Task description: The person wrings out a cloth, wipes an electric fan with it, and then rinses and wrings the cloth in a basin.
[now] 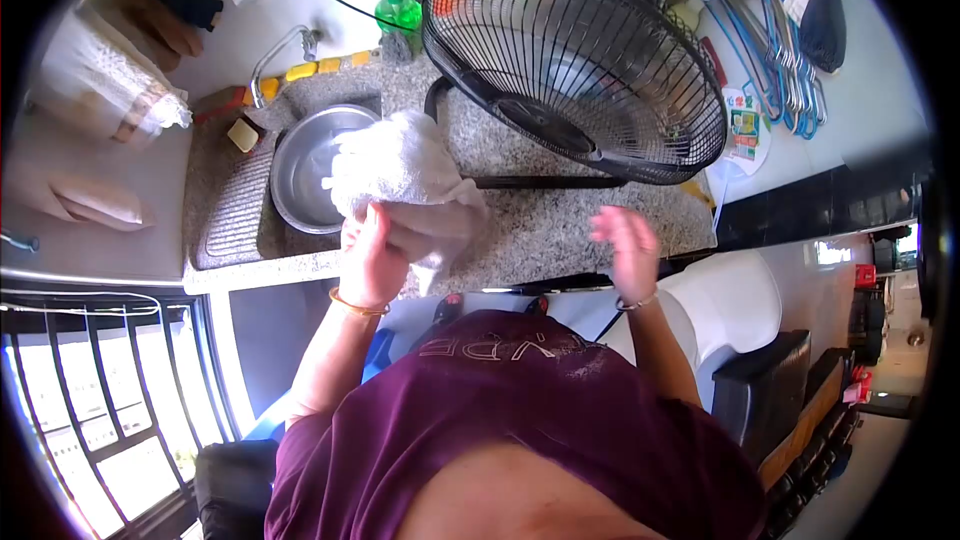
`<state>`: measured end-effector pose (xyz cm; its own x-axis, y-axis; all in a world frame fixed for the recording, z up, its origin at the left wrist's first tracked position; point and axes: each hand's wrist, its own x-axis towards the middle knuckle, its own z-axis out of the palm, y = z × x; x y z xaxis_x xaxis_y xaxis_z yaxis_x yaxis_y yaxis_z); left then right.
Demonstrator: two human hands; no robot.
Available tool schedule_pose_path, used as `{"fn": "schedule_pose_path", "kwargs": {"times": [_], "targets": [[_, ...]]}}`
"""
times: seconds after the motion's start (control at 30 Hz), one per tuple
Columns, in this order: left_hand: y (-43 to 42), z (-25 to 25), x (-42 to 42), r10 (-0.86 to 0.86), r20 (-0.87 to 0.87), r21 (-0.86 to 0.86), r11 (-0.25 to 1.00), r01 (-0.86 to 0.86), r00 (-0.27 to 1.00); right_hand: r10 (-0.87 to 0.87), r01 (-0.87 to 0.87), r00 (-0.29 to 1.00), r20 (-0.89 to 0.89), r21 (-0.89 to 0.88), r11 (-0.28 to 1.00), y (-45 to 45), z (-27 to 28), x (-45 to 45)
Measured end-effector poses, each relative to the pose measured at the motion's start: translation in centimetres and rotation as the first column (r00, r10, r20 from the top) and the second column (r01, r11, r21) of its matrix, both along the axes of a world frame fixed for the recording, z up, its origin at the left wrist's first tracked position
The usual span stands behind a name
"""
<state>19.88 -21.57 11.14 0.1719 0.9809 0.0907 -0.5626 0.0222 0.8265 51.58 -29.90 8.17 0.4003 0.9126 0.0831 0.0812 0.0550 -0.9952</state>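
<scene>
My left hand is closed on a bunched white towel, its thumb pointing up along the cloth. The towel hangs over the counter's front part and covers the right side of a metal basin in the stone sink. Apart from the towel, my right hand is held above the counter's front edge, fingers stretched out and nothing in them. Behind it on the counter is a black fan with a round wire cage, tilted back. The part of the towel inside my left palm is hidden.
A curved faucet rises behind the sink, with a green pump bottle to its right. A yellowish sponge or soap lies at the left. Blue hangers hang at the right. A white chair stands beside the counter.
</scene>
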Motion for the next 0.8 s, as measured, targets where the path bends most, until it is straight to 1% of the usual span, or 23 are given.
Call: {"fn": "schedule_pose_path", "kwargs": {"times": [0.03, 0.07, 0.1, 0.13, 0.17, 0.2, 0.23, 0.27, 0.33, 0.37, 0.43, 0.47, 0.5, 0.57, 0.6, 0.63, 0.7, 0.73, 0.8], "targets": [[-0.3, 1.0, 0.2, -0.022, 0.126, 0.017, 1.000, 0.020, 0.992, -0.144, 0.140, 0.989, 0.032, 0.103, 0.985, -0.3, 1.2, 0.9], [0.3, 0.1, -0.2, 0.049, -0.100, 0.130, 0.991, -0.036, 0.994, -0.220, 0.220, 0.975, -0.031, 0.275, 0.936, -0.3, 2.6, 1.4], [0.2, 0.2, -0.1, 0.163, -0.145, 0.391, 0.915, -0.095, 0.976, -0.227, 0.218, 0.974, -0.027, 0.406, 0.888, -0.5, 4.0, 2.3], [1.5, 1.1, -1.3, 0.489, -0.369, 0.827, 0.561, 0.039, 0.790, -0.253, 0.219, 0.967, 0.005, 0.486, 0.846, -0.7, 5.6, 2.8], [2.9, 2.0, -2.3, 0.814, -0.295, 0.922, 0.104, 0.374, 0.501, -0.283, 0.192, 0.954, 0.093, 0.536, 0.822, -0.9, 6.9, 2.9], [4.2, 2.6, -2.6, 0.871, -0.212, 0.871, -0.038, 0.491, 0.443, -0.342, 0.173, 0.922, 0.179, 0.601, 0.781, -0.7, 7.7, 3.1], [5.4, 3.3, -2.5, 0.886, -0.211, 0.845, -0.046, 0.532, 0.412, -0.405, 0.147, 0.878, 0.257, 0.659, 0.738, -0.5, 8.4, 3.3], [6.5, 3.9, -2.4, 0.851, -0.299, 0.869, 0.055, 0.492, 0.432, -0.409, 0.149, 0.876, 0.257, 0.662, 0.734, -0.1, 9.5, 3.2], [7.8, 4.6, -2.0, 0.750, -0.440, 0.885, 0.269, 0.381, 0.494, -0.511, 0.004, 0.720, 0.469, 0.734, 0.679, 0.9, 11.9, 2.7], [8.1, 4.6, -1.9, 0.705, -0.475, 0.878, 0.340, 0.336, 0.527, -0.520, 0.012, 0.716, 0.466, 0.736, 0.677, 1.3, 12.6, 2.8], [7.9, 4.4, -1.8, 0.643, -0.508, 0.858, 0.431, 0.279, 0.572, -0.505, 0.128, 0.793, 0.341, 0.718, 0.684, 2.0, 13.8, 3.0], [7.9, 4.6, -1.5, 0.630, -0.513, 0.853, 0.451, 0.264, 0.583, -0.471, 0.130, 0.825, 0.312, 0.706, 0.696, 2.3, 14.3, 3.4], [8.0, 4.6, -1.0, 0.616, -0.515, 0.848, 0.466, 0.251, 0.596, -0.473, 0.135, 0.825, 0.310, 0.705, 0.697, 2.6, 14.9, 3.4], [8.0, 4.5, -0.1, 0.578, -0.517, 0.837, 0.496, 0.232, 0.631, -0.443, 0.115, 0.795, 0.415, 0.613, 0.782, 3.3, 16.2, 3.5], [7.9, 4.2, 0.2, 0.567, -0.518, 0.833, 0.504, 0.227, 0.641, -0.410, 0.057, 0.787, 0.461, 0.608, 0.792, 3.9, 16.6, 3.9], [7.9, 4.1, 0.1, 0.554, -0.517, 0.828, 0.518, 0.216, 0.653, -0.424, 0.069, 0.781, 0.459, 0.611, 0.789, 4.7, 17.2, 4.2], [8.3, 3.8, 0.8, 0.547, -0.528, 0.824, 0.516, 0.236, 0.649, -0.257, 0.054, 0.875, 0.411, 0.444, 0.894, 6.8, 18.3, 5.1], [8.7, 3.9, 1.1, 0.546, -0.539, 0.820, 0.514, 0.251, 0.641, -0.268, 0.063, 0.872, 0.409, 0.450, 0.891, 8.1, 18.5, 6.0], [8.5, 4.4, 1.1, 0.584, -0.540, 0.833, 0.472, 0.288, 0.606, -0.015, -0.100, 0.867, 0.497, 0.203, 0.974, 10.8, 18.6, 7.9]]}}
